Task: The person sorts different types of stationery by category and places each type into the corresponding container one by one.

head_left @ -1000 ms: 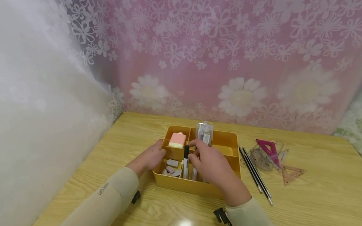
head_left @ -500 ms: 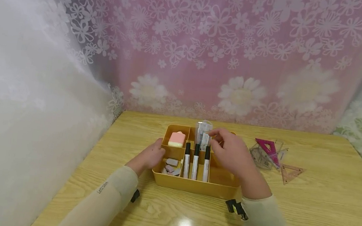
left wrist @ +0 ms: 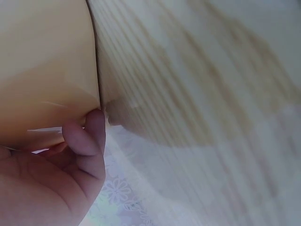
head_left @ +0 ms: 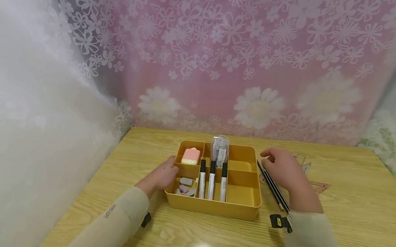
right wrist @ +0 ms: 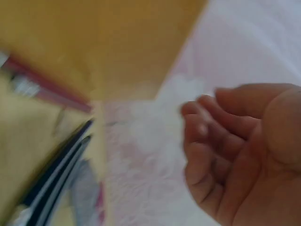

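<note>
A yellow divided organizer box (head_left: 212, 207) sits on the table. My left hand (head_left: 163, 174) grips its left side; in the left wrist view, the curled fingers (left wrist: 84, 141) are against the box wall (left wrist: 51, 70). Three black-capped markers (head_left: 211, 182) lean upright in the front middle compartment. Behind them stands a clear plastic case (head_left: 219, 150). Erasers (head_left: 186, 181) lie front left, and a pink-and-cream bottle-shaped item (head_left: 191, 155) lies back left. Right of the box, my right hand (head_left: 286, 170) hovers above dark pencils (head_left: 275, 189), its fingers loosely curled around nothing.
Partly behind the right hand lie clear set squares, one an orange-tinted triangle (head_left: 319, 187). A reddish stick (right wrist: 51, 87) shows by the box in the right wrist view. A floral curtain (head_left: 205, 59) hangs behind the table, and a white sheet (head_left: 37, 121) bounds the left.
My right hand has left the marker and moved right, past the box's right wall to above the pencils. The left hand stays at the box's left side.
</note>
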`<action>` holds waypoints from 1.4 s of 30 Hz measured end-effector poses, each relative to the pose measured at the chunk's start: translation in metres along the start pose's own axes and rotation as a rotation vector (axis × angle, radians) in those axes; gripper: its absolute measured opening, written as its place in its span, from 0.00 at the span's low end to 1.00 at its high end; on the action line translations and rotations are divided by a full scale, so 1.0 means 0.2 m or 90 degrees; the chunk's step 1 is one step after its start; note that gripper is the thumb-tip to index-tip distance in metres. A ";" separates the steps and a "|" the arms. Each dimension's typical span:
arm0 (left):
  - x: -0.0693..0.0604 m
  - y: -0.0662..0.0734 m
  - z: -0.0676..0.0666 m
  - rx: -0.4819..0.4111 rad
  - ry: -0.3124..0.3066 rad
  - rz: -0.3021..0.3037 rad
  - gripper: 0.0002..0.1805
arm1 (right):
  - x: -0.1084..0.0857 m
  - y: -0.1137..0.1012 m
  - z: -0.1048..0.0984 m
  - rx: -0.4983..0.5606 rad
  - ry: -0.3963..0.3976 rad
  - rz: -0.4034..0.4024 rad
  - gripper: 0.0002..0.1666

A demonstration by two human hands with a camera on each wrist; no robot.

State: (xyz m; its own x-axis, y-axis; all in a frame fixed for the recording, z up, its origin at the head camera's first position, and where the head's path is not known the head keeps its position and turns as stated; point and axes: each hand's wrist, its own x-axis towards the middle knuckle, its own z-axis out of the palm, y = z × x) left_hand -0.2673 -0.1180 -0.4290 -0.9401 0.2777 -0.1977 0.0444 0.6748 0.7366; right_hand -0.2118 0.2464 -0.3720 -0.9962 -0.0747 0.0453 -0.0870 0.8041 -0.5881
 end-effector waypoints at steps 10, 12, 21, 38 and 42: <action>0.00 0.00 0.00 0.007 0.000 0.004 0.30 | 0.12 0.19 0.19 -0.055 -0.093 0.026 0.22; 0.00 0.00 0.00 0.010 0.000 0.001 0.30 | 0.12 0.20 0.22 -0.059 -0.098 0.030 0.21; 0.00 0.00 -0.01 0.010 -0.003 -0.008 0.30 | 0.13 0.23 0.27 -0.081 -0.106 0.069 0.24; -0.01 0.01 0.00 0.009 -0.006 -0.015 0.30 | 0.10 0.24 0.24 -0.119 -0.138 0.065 0.22; -0.01 0.01 -0.01 0.010 -0.006 -0.017 0.30 | 0.10 0.26 0.22 -0.073 -0.145 0.051 0.18</action>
State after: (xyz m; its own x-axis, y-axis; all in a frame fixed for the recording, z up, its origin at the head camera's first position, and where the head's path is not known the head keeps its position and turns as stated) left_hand -0.2665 -0.1186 -0.4265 -0.9378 0.2655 -0.2237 0.0244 0.6931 0.7204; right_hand -0.2367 0.2605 -0.4369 -0.9737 -0.1281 -0.1884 -0.0208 0.8736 -0.4862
